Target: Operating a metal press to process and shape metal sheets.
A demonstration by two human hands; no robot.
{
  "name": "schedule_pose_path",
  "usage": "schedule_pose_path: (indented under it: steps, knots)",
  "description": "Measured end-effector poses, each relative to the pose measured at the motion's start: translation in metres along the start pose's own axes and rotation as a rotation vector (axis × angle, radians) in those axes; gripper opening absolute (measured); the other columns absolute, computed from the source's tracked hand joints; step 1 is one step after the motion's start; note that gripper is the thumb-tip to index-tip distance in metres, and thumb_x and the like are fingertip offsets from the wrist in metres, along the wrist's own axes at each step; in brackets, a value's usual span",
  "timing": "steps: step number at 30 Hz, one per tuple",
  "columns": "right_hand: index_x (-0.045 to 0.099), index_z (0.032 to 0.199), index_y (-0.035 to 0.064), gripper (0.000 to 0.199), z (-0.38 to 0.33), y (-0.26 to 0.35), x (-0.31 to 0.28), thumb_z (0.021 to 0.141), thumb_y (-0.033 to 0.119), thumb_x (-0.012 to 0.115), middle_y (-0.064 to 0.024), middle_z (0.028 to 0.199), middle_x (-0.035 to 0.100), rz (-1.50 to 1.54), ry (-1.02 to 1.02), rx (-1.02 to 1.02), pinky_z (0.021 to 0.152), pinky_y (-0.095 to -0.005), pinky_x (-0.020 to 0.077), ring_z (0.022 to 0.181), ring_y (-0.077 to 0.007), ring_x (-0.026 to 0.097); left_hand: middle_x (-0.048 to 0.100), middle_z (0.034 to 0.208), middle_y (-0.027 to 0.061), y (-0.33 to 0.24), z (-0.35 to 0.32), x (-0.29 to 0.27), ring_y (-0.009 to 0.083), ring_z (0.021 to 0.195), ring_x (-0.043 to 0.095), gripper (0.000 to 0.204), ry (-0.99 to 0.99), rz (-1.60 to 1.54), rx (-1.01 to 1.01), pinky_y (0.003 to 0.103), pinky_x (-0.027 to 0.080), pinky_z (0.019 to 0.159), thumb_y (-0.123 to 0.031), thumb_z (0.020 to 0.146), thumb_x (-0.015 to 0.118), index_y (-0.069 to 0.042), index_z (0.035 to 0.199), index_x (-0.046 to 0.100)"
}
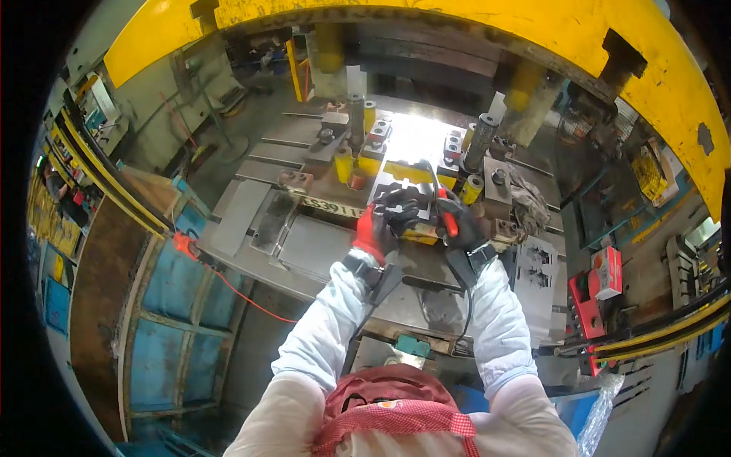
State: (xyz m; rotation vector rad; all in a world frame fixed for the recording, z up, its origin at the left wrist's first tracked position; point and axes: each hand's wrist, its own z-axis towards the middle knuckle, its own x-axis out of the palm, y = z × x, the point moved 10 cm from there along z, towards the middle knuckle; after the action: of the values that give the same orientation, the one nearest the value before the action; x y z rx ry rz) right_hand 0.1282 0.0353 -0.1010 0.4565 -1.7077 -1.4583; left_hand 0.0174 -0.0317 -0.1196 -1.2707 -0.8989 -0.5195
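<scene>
A thin metal sheet (388, 185) with cut-outs lies at the near edge of the die, in front of a brightly lit plate (419, 141). My left hand (384, 221), in a red and black glove, is closed at the sheet's near left edge, its fingers curled over it. A tool with a red handle (450, 224) and a curved grey shank is gripped in my right hand (466, 227), in a dark glove. The shank's far end reaches over the sheet toward the die. Where the left fingertips meet the sheet is partly hidden.
A yellow press frame (457, 14) arches overhead. Upright guide posts (481, 142) and yellow cylinders (344, 164) flank the die. Flat metal plates (320, 247) lie at left, cut sheets (535, 278) and a grey rag (527, 199) at right. A red cable (244, 291) hangs at left.
</scene>
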Motion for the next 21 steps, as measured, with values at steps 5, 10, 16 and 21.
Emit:
schedule_pose_path:
  steps: [5, 10, 16, 21]
  knots:
    - [0.049, 0.108, 0.0024, 0.029, 0.011, 0.01, -0.033, 0.084, 0.018, 0.047, -0.0161, 0.105, 0.05, -0.771, 0.039, -0.266, 0.079, -0.0291, 0.0413, 0.092, -0.0248, 0.051, 0.058, 0.098, 0.019, 0.012, 0.01, -0.014, 0.0276, 0.077, 0.062, 0.041, -0.097, -0.013, -0.007, 0.036, 0.052, 0.07, -0.035, 0.09, 0.037, -0.003, 0.113, 0.047]
    - [0.052, 0.103, 0.0061, 0.025, -0.014, 0.051, -0.01, 0.088, 0.025, 0.044, 0.0013, 0.07, 0.048, -0.856, -0.096, -0.408, 0.048, -0.0215, 0.0334, 0.057, -0.0059, 0.043, 0.058, 0.098, 0.0181, 0.013, 0.014, -0.012, 0.0306, 0.079, 0.061, 0.042, -0.073, 0.015, -0.011, 0.042, 0.051, 0.073, -0.037, 0.089, 0.036, -0.003, 0.111, 0.047]
    - [0.045, 0.113, 0.0054, 0.032, -0.135, 0.032, -0.001, 0.087, 0.025, 0.048, 0.0007, 0.075, 0.051, -0.39, -0.428, -0.321, 0.049, -0.0217, 0.038, 0.058, -0.0059, 0.046, 0.057, 0.098, 0.0189, 0.017, 0.016, -0.023, 0.0312, 0.081, 0.06, 0.04, -0.036, -0.093, -0.082, 0.042, 0.05, 0.073, -0.037, 0.089, 0.037, -0.005, 0.11, 0.048]
    - [0.046, 0.116, 0.0036, 0.035, -0.304, -0.082, -0.049, 0.087, 0.022, 0.049, -0.0026, 0.082, 0.055, -0.179, -0.81, -0.018, 0.048, -0.0234, 0.0394, 0.057, -0.008, 0.047, 0.058, 0.095, 0.0191, 0.014, 0.01, -0.018, 0.0315, 0.08, 0.061, 0.039, -0.183, -0.049, -0.071, 0.042, 0.05, 0.073, -0.038, 0.089, 0.038, -0.005, 0.108, 0.048]
